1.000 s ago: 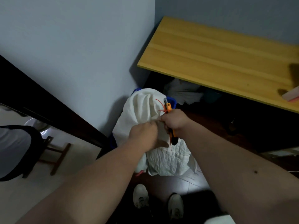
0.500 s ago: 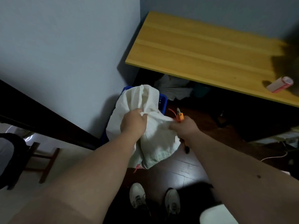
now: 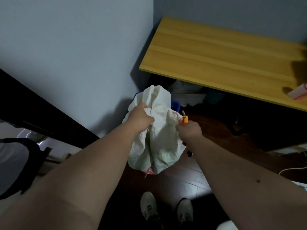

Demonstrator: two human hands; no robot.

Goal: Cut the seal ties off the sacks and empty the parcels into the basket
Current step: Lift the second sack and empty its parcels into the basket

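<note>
Head view
Left arm: bare, reaching forward from 7 o'clock toward the middle, forearm nearly straight.
Left hand (image 3: pixel 141 119): back of the hand up, fingers curled into a fist round a bunched fold of the sack's upper part.
Right arm: bare, coming in from 4 o'clock, wrist bent slightly inward.
Right hand (image 3: pixel 189 131): fingers curled, gripping the cutter and pinching the sack's edge just beside it; knuckles face the camera.
Sack (image 3: pixel 157 138): white, crumpled, held up between both hands at the middle, its lower end hanging toward 6 o'clock above the dark floor (image 3: pixel 191 180).
Cutter (image 3: pixel 184 118): orange body with a pale tip pointing to 12 o'clock, standing out of the right fist; a dark end shows below the wrist.
Tie (image 3: pixel 177 117): thin orange strand, curving from the sack to the cutter.
Basket (image 3: pixel 175 105): blue, mostly hidden behind the sack, at 12 o'clock of the hands, against the wall.
Table (image 3: pixel 224 60): yellow wood, at 1 to 2 o'clock.
Shoes (image 3: pixel 166 211): pale pair at 6 o'clock.
</note>
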